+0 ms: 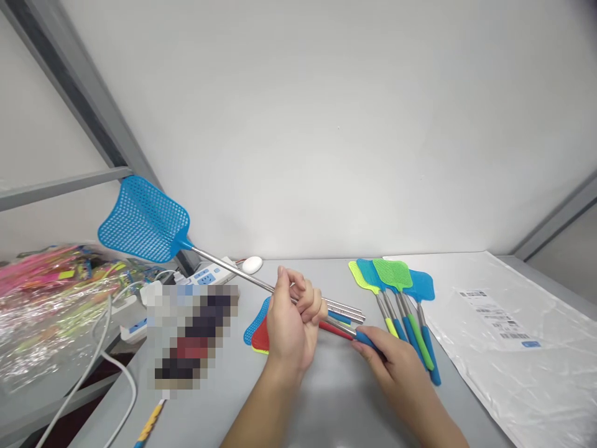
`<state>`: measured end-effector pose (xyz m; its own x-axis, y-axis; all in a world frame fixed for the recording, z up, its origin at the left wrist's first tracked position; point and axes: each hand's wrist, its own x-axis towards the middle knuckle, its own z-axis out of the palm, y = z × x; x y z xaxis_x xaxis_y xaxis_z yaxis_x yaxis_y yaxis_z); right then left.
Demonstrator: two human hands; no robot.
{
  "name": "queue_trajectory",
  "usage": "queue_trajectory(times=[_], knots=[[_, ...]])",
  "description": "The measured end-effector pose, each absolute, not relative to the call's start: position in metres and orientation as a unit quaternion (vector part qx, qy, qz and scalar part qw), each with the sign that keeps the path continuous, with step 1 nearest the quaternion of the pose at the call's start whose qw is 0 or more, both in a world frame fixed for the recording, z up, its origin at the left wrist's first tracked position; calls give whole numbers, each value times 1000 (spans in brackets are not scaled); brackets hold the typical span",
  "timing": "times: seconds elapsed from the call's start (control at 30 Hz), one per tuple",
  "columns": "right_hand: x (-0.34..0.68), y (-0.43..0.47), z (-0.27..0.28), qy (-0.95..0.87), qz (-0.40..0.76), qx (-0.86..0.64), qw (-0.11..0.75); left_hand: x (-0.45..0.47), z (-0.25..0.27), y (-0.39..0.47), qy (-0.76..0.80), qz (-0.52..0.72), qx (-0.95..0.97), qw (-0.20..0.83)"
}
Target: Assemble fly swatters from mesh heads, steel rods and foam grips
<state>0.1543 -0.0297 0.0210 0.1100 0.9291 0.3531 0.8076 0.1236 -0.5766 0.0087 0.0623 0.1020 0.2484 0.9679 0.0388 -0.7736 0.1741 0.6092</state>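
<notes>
the person has one long blue swatter (144, 224) in both hands, up above the grey table (214, 420). its big flat head, full of tiny holes, is up on the left, and its shiny metal stick slants down to the right. the left hand (291, 317) has its palm turned up, with the fingers curled in around the middle of the stick. the right hand (392, 358) is wrapped around the blue handle at the low end, with the thumb along it. behind the left hand, on the table, is a little pile with a red swatter (261, 336), a blue head poking out on its left and a bit of yellow under it. some shiny metal sticks (345, 309) show there too, but the left hand hides part of them. near the right hand lies a bunch of swatters (393, 274), yellow-green, blue and bright green, heads up at the back and handles toward the person. right of them is a big white plastic bag (527, 367) with a label (497, 316) on it. over on the left are a white power strip (212, 274), a round white thing (252, 265), a white cord (103, 330), a blurry patch of squares (196, 339) and shiny clear bags (56, 305) with bright colours inside.
</notes>
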Motion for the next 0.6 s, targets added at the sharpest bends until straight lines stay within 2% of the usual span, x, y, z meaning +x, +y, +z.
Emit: queue_trajectory(times=[0.27,0.43,0.6], knots=[[146,-27,23,-667,136,-634,368,39,77,39,206,549,322,743],[150,-29,21,-645,183,-639,377,38,70,41,287,545,416,669],[151,-32,19,-613,177,-659,398,16,77,56,341,486,603,534]])
